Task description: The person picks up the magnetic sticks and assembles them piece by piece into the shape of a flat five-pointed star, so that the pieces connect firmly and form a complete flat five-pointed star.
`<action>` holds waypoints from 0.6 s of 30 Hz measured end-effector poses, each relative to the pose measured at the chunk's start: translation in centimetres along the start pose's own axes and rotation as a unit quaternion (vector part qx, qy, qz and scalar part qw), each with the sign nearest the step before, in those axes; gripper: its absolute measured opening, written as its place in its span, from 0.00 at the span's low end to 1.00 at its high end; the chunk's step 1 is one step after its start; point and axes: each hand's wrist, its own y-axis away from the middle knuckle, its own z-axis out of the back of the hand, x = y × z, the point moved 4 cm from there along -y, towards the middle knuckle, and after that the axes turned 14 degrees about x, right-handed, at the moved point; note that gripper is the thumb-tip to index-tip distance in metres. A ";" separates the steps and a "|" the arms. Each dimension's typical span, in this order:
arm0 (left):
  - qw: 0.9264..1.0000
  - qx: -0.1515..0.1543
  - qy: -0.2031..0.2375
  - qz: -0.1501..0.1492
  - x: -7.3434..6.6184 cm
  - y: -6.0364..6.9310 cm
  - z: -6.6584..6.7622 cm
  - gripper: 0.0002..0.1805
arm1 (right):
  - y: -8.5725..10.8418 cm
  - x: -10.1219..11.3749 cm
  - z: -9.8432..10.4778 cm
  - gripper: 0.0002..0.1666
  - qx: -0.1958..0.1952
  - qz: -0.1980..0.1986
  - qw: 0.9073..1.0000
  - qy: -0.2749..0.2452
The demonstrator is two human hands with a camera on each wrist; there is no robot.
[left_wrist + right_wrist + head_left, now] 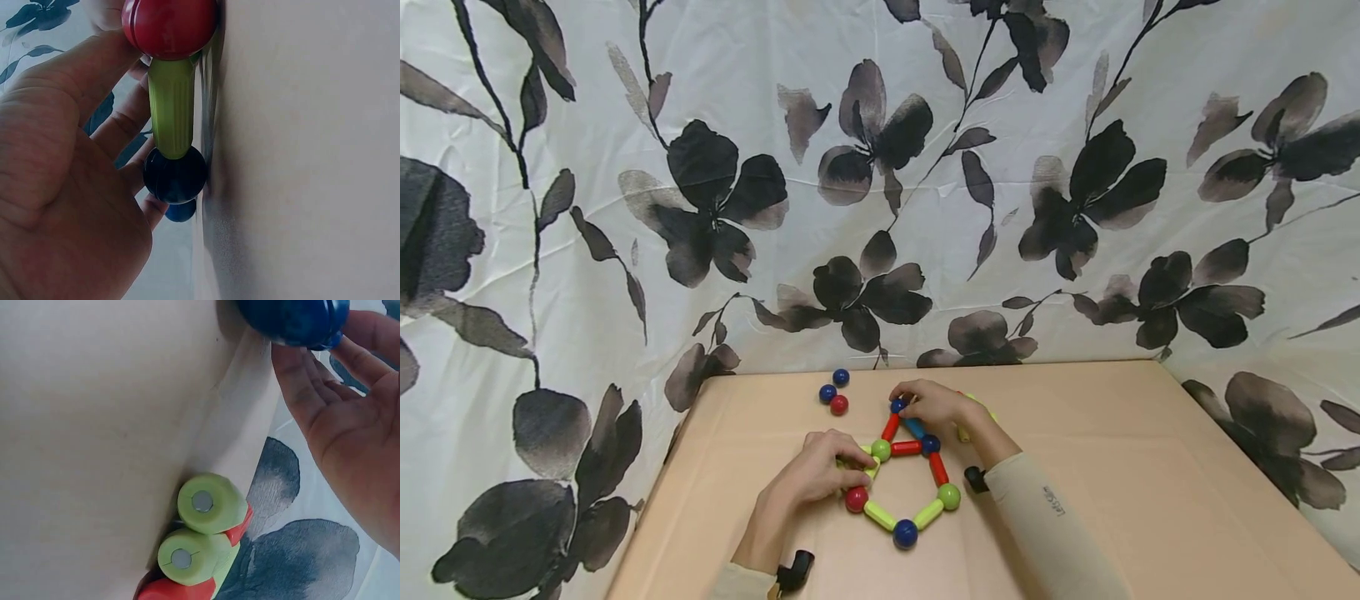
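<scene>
Magnetic balls and rods form a ring with a triangle on its far side. My right hand (936, 404) pinches the blue ball (898, 406) at the triangle's tip, also large in the right wrist view. From that ball run a red rod (891, 427) and a blue rod (914, 428). My left hand (820, 468) pinches a yellow-green rod (872, 472) at the ring's left side, between a green ball (881, 450) and a red ball (856, 500). Its fingers partly hide this rod. Nearest me in the ring is a dark blue ball (906, 534).
Two blue balls and a red ball (838, 405) lie loose at the table's far edge, left of the triangle. Beyond my right wrist lie several loose green rods (212, 503) and red rods (178, 590). A floral cloth (865, 208) hangs behind the table (1150, 483).
</scene>
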 end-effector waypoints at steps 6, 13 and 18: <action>1.000 0.001 -0.003 0.003 0.0 -0.1 0.0 0.08 | 0.1 -0.4 0.1 0.22 0.014 0.009 1.000 -0.026; 1.000 0.000 -0.006 0.000 0.0 -0.2 0.0 0.08 | 0.2 -0.9 0.0 0.24 0.014 -0.005 0.999 -0.031; 1.000 -0.001 -0.007 -0.006 0.0 -0.1 0.0 0.08 | 0.9 -0.6 -0.2 0.29 0.007 -0.006 1.000 -0.013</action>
